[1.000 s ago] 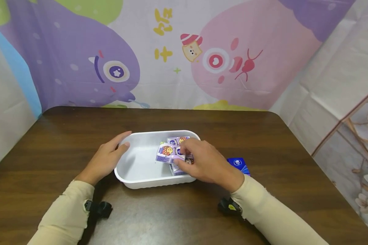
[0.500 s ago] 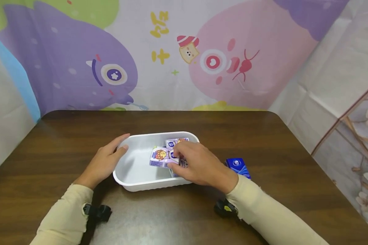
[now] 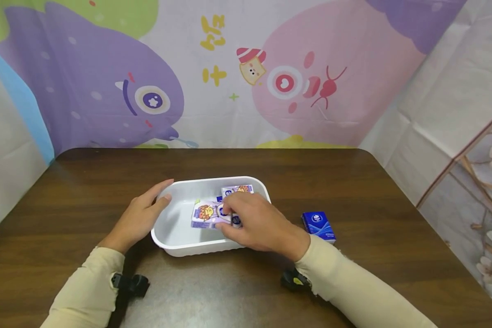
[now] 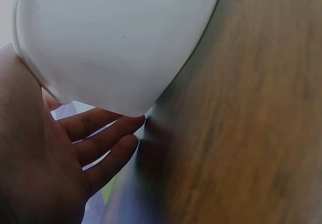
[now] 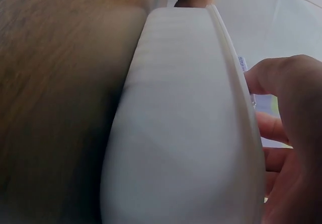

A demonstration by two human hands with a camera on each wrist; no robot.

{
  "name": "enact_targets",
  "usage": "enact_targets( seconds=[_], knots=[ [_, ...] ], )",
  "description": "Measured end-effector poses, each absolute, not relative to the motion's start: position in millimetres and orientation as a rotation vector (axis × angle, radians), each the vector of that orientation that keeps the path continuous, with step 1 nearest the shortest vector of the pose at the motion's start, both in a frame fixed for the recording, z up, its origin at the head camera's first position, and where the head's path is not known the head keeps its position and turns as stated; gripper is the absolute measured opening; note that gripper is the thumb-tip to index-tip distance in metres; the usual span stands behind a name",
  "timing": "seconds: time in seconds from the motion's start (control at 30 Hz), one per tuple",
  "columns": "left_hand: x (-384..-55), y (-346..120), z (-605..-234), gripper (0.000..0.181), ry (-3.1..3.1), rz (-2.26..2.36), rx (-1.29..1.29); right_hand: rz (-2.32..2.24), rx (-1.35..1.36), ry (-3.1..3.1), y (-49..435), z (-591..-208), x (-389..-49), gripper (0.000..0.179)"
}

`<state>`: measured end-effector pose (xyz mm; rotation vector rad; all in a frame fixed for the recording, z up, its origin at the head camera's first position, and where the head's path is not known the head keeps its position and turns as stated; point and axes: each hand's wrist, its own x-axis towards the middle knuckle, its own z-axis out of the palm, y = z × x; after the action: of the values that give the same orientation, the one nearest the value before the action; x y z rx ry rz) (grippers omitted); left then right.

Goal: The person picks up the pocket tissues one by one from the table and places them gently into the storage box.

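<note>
A white oval-cornered plastic basin (image 3: 176, 248) stands on the table. Over its inside, my right hand (image 3: 256, 223) pinches a white and purple tissue pack (image 3: 205, 214) between thumb and fingers; the palm side is hidden. Another purple tissue pack (image 3: 243, 188) lies at the basin's far right, and more packs there are partly covered by the hand. My left hand (image 3: 141, 216) rests against the basin's left end, thumb near the rim. In the left wrist view its fingers (image 4: 108, 141) extend fairly straight along the outer wall. The right wrist view shows mostly the basin's outer side.
A blue tissue pack (image 3: 318, 225) lies on the dark wooden table (image 3: 213, 291), right of the basin. A cartoon-printed cloth (image 3: 213, 114) hangs behind the table's far edge. Dark wrist devices (image 3: 133, 284) sit at both sleeves.
My right hand has carried the pinched tissue pack leftward and slightly nearer inside the basin. More of the blue pack shows now. The left hand has kept its place at the basin.
</note>
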<state>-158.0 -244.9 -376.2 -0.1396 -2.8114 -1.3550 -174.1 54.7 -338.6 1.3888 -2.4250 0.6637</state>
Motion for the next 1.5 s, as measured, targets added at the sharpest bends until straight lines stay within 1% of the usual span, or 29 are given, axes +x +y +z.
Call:
enact_targets(
  seconds=[0.17, 0.37, 0.77, 1.33, 1.5],
  knots=[
    [-157.8, -243.9, -377.3, 0.056, -2.806, -1.355, -0.139, 0.650, 1.443, -2.447, 50.9, -342.6, -172.3, 0.025],
    [-159.6, -242.2, -379.0, 0.055, -2.802, -1.352, -0.149, 0.610, 1.439, -2.435, 51.9, -349.0, -172.1, 0.025],
    [-159.0, -241.0, -377.0, 0.056, -2.803, -1.373, -0.145, 0.594, 1.420, -2.448, 51.8, -349.7, -171.3, 0.023],
    [-157.8, -244.4, -377.1, 0.057, -2.793, -1.384, -0.129, 0.511, 1.477, -2.485, 49.7, -347.9, -173.2, 0.024],
    [-157.3, -244.4, -376.0, 0.055, -2.789, -1.380, -0.144, 0.502, 1.482, -2.488, 49.7, -348.3, -173.3, 0.022]
  ],
)
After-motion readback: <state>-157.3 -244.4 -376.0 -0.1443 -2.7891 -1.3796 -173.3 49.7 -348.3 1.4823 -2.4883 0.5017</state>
